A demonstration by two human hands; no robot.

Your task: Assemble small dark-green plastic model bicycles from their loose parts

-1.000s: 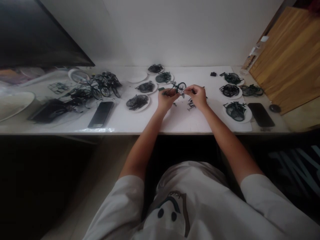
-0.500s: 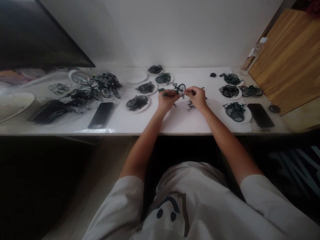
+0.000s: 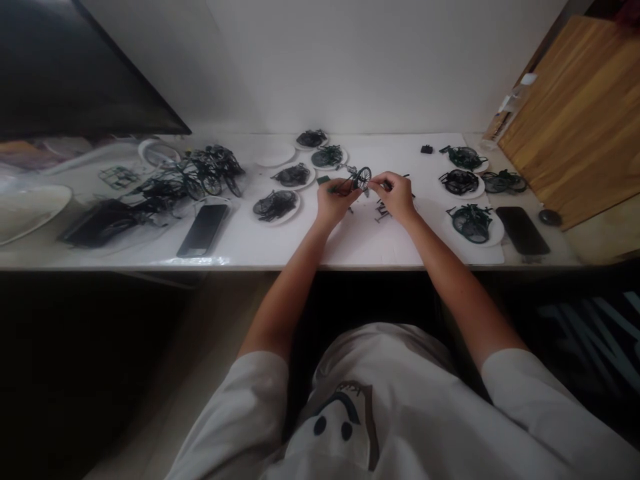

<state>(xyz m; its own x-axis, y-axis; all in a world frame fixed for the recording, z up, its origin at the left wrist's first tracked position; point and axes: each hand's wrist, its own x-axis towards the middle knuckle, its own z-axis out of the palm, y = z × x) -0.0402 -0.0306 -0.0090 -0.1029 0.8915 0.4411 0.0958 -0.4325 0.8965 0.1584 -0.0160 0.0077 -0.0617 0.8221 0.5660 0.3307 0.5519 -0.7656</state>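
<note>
A small dark model bicycle (image 3: 363,178), its spoked wheel facing me, is held above the white sheet in the middle of the table. My left hand (image 3: 332,201) is closed around its frame from the left. From the right, my right hand (image 3: 396,193) pinches at the edge of the wheel with thumb and forefinger; whether a tiny part sits in that pinch is too small to tell. Below and beside the right hand lie loose dark bicycle parts (image 3: 383,211), partly covered by it.
Plates of dark parts stand left, such as one plate (image 3: 295,215), and right, like another plate (image 3: 495,235). Model bicycles (image 3: 213,170) crowd the left side. Phones lie at left (image 3: 203,230) and right (image 3: 523,230). A bottle (image 3: 517,97) stands by the wooden board (image 3: 575,113).
Almost nothing differs. The model bicycle's wheel and both hands stay in nearly the same place, with only a slight shift of the whole view.
</note>
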